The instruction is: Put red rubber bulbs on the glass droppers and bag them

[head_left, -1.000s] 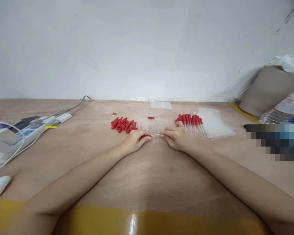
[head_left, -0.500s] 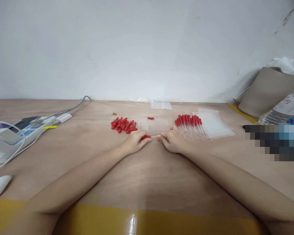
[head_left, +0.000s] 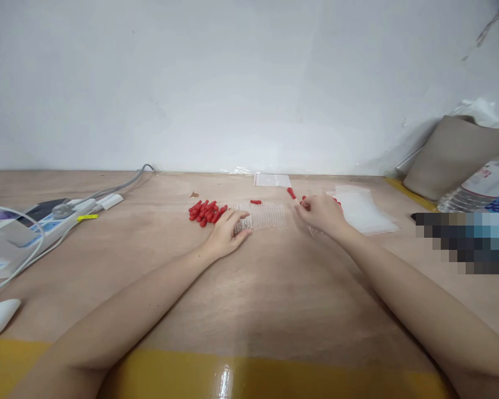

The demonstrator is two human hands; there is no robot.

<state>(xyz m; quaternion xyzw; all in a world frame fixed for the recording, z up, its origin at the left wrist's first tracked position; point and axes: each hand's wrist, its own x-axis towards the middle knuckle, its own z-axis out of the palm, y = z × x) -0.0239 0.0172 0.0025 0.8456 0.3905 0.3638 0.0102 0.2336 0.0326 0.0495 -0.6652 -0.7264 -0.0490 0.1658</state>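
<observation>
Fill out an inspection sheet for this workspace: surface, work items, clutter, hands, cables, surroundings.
Surface: wood-look tabletop, yellow tape along the near edge.
Work items: pile of red bulbs; row of clear tubes, a lone red bulb at its far side; clear plastic bags at right.
Clutter: power strip at left; clear bottle and taupe container at right.
Hands: left hand open at the row's left end; right hand holding a red-bulbed dropper.
Cables: grey cable and white leads around the strip.
Surroundings: pale wall behind; other people: nothing seen.

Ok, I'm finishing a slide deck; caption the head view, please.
Right hand holding a red-tipped tube; left hand open beside red bulbs and clear tubes.
</observation>
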